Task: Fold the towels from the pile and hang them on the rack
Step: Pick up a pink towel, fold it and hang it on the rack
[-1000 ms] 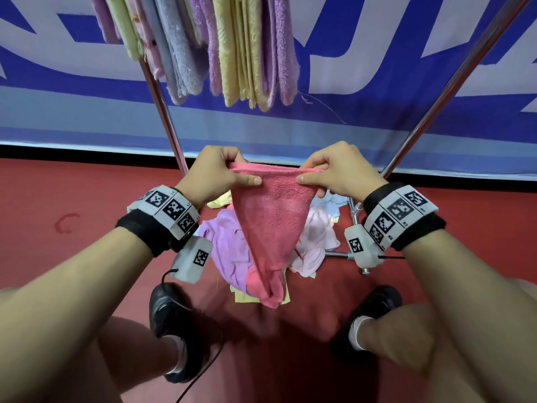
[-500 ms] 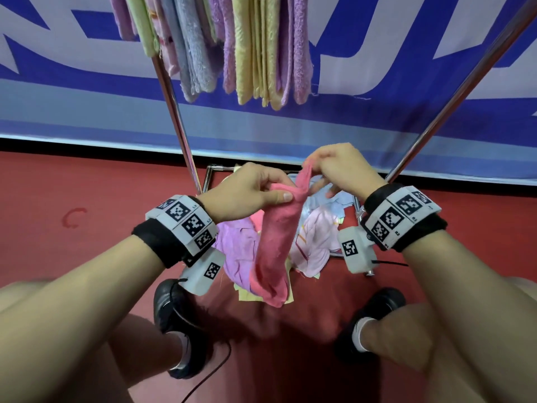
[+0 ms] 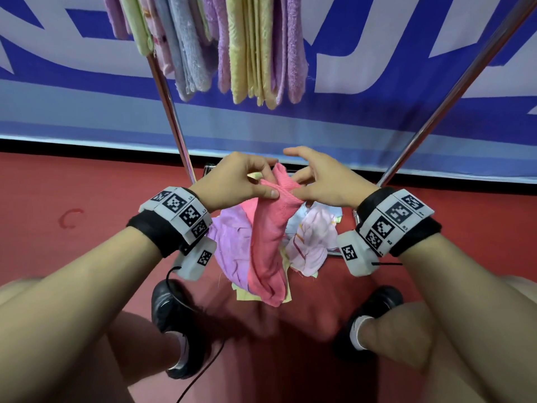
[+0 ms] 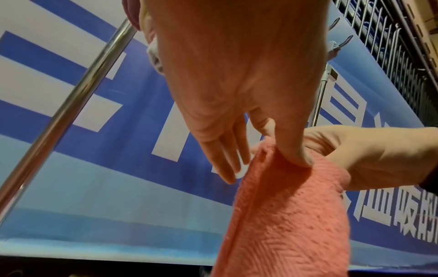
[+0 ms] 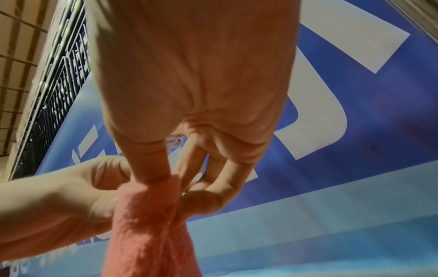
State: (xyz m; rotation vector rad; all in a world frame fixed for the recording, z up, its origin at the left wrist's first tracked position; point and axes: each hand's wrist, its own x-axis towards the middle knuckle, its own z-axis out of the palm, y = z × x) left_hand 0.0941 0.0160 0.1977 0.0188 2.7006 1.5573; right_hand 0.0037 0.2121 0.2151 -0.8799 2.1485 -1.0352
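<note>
Head view: left hand (image 3: 232, 184) and right hand (image 3: 325, 184) both pinch the top of the pink towel (image 3: 270, 242), bunched, dangling over the pile (image 3: 232, 242) below the rack (image 3: 171, 112); it could slip if the loose right-hand pinch opens. Left wrist view: thumb presses ribbed coral cloth, other fingers straight. Right wrist view: thumb on the towel's edge, fingers loosely curled.

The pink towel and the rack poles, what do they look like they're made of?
Pink towel: soft woven cloth, likely cotton or microfibre, with a herringbone texture and a stitched hem in the left wrist view. Rack poles: shiny metal tube, probably steel or chrome-plated, judging by the mirror-like highlights.
</note>
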